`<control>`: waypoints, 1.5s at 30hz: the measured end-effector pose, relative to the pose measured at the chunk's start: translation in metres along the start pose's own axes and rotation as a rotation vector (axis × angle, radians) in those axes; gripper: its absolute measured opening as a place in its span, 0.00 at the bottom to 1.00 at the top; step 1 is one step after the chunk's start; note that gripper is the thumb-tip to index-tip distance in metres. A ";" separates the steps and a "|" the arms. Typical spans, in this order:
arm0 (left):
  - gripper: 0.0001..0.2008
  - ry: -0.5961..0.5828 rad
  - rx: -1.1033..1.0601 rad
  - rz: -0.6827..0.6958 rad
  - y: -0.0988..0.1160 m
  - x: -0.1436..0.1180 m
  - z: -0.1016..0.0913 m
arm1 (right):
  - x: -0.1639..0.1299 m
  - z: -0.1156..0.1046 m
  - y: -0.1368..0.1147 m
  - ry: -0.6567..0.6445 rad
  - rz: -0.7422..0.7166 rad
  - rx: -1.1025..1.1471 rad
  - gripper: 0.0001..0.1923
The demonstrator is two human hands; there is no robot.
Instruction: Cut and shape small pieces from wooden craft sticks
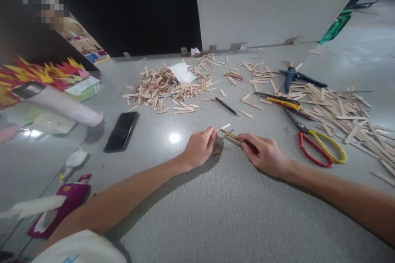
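Near the middle of the table, my left hand [200, 146] is closed, pinching a small pale wooden stick [224, 127] that sticks out past the fingertips. My right hand [264, 152] is wrapped round a slim, yellowish-brown tool [231, 134] with a narrow tip. That tip points left and meets or nearly meets the stick close to my left fingers; its exact kind is too small to tell. A black pen [226, 106] lies just beyond both hands. To the right of my right hand lie scissors [314, 144] with red and yellow handles.
A pile of wood pieces [154, 88] with white paper [182, 72] lies beyond. More wooden strips [345, 111], a yellow-black cutter [282, 102] and blue-handled pliers [291, 77] lie right. Leftward are a phone [121, 131], a cardboard tube [66, 104] and a purple tissue pack [66, 201].
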State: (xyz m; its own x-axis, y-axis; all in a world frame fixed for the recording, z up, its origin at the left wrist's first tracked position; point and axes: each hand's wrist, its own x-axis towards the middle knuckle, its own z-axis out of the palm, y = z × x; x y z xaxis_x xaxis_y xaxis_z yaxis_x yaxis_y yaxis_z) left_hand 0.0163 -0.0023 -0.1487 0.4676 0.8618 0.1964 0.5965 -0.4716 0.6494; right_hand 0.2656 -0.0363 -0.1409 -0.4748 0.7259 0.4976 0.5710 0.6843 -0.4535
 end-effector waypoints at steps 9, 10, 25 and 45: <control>0.14 0.018 -0.009 0.005 0.000 0.000 0.000 | -0.001 0.000 0.001 -0.003 0.005 0.005 0.12; 0.14 0.020 -0.011 0.005 0.000 0.000 0.000 | -0.002 0.001 0.000 -0.011 0.016 0.011 0.12; 0.18 0.060 -0.167 0.071 0.000 -0.004 0.008 | 0.017 -0.021 -0.040 -0.627 1.095 1.417 0.18; 0.25 0.036 -0.254 0.114 0.000 0.002 0.005 | 0.012 -0.004 -0.049 -0.593 0.930 1.457 0.27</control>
State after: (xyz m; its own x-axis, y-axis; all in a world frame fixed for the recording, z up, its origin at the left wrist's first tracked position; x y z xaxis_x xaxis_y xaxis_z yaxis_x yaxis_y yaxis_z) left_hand 0.0203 -0.0014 -0.1524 0.4962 0.8142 0.3014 0.3567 -0.5077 0.7843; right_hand 0.2345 -0.0613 -0.1095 -0.7130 0.5660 -0.4140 -0.0600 -0.6374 -0.7682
